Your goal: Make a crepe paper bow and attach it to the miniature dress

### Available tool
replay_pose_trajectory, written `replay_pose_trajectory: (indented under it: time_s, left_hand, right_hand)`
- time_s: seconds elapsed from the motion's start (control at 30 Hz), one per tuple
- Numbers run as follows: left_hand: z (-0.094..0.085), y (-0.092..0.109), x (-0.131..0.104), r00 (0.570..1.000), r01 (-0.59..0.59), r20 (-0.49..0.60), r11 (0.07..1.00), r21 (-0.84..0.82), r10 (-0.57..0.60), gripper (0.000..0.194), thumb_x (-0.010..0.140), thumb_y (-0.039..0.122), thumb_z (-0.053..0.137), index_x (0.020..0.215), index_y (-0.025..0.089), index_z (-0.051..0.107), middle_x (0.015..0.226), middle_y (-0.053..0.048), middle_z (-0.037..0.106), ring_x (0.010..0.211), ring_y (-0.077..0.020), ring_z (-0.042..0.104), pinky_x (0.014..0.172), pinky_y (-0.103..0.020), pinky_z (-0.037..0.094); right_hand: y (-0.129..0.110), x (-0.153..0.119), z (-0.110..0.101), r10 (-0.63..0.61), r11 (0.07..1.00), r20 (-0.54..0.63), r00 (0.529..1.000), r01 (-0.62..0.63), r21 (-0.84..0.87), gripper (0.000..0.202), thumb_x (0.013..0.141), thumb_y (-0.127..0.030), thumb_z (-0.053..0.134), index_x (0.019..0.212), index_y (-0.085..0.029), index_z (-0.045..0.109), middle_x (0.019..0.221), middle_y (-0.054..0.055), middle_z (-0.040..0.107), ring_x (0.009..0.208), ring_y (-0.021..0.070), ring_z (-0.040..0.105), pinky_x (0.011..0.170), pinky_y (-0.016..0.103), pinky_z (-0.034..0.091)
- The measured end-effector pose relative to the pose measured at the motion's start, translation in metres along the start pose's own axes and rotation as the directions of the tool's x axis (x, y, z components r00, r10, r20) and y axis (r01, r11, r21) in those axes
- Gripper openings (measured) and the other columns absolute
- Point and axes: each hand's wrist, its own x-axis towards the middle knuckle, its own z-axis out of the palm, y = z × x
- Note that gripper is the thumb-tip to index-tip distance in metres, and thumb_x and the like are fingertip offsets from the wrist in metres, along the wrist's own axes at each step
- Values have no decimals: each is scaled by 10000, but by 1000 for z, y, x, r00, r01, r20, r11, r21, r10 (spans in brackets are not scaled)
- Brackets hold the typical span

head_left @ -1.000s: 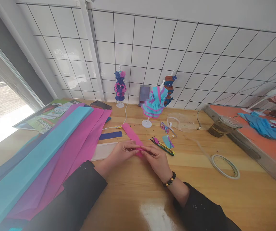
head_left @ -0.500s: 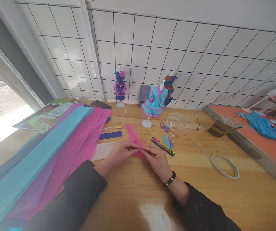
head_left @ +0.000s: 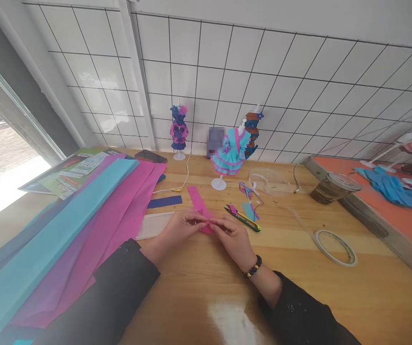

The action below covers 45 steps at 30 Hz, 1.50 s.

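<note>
A narrow pink strip (head_left: 196, 197) lies at a slant on the wooden table, its near end between my two hands. My left hand (head_left: 183, 228) pinches the pink material from the left, thumb against fingers. From the right, my right hand (head_left: 233, 235) pinches it too, and the fingertips of both hands almost meet. What exactly is folded between the fingertips is too small to tell. Just right of my hands lie green-and-yellow snips (head_left: 247, 221) with a small pink scrap on them. A blue strip (head_left: 165, 201) and a white rectangular piece (head_left: 152, 226) lie to the left.
Colored sheets (head_left: 84, 215) cover the table's left side. A turquoise dress on a stand (head_left: 229, 155) is behind my hands, beside a blue-and-pink one (head_left: 179, 132). On the right are a tape roll (head_left: 349, 249) and a cup (head_left: 330, 189). A phone (head_left: 151, 156) lies at the back.
The pink material between my fingertips has shifted slightly, with its fold by my left fingers looking a little different. Both hands stay pinched in nearly the same place.
</note>
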Motion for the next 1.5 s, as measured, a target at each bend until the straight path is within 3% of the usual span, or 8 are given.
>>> replay_pose_trajectory:
  time_s: [0.23,0.73,0.93,1.17,1.37,1.5]
  left_hand:
    - [0,1,0,1000,3,5,999,37,-3,200,770,319,531,825,216,693,728,-35,666,666,-154,564,594,-243,410]
    - [1,3,-1,999,38,11,997,-63,-37,135,744,256,563,781,172,661,744,-43,655,675,-144,571,607,-236,425]
    - [1,1,0,998,56,-11,995,-76,-57,133,732,276,586,754,171,664,736,-35,662,693,-149,592,631,-243,451]
    - [5,-8,0,986,168,68,933,-320,-154,228,695,283,632,890,165,639,850,-50,685,783,-168,629,722,-275,488]
    - [2,-7,1,987,157,101,912,-378,-128,196,707,311,617,808,152,671,817,-56,694,809,-189,632,764,-305,485]
    - [3,-8,1,989,142,80,922,-361,-121,197,706,313,618,819,160,667,816,-51,684,792,-180,623,742,-300,480]
  right_hand:
    - [-2,1,-1,9,1000,-1,1000,-9,-9,166,778,-287,553,846,-224,691,769,49,638,728,171,579,649,290,469]
    - [-2,0,0,30,999,-13,999,-30,-27,131,769,-224,557,808,-211,681,795,45,648,749,170,582,648,272,457]
    - [-1,0,0,95,995,-10,995,-95,-29,134,760,-261,570,818,-188,666,793,49,660,733,176,592,661,282,462]
    - [-4,1,-2,82,997,-37,996,-82,-8,119,764,-248,560,765,-180,657,755,42,646,700,162,574,619,264,452]
    - [-4,1,0,136,987,-10,991,-135,85,169,742,-284,589,870,-178,627,809,54,640,699,166,569,623,278,461]
    - [-3,2,0,101,995,-16,995,-100,29,159,748,-302,582,835,-185,647,760,46,616,691,167,546,624,287,446]
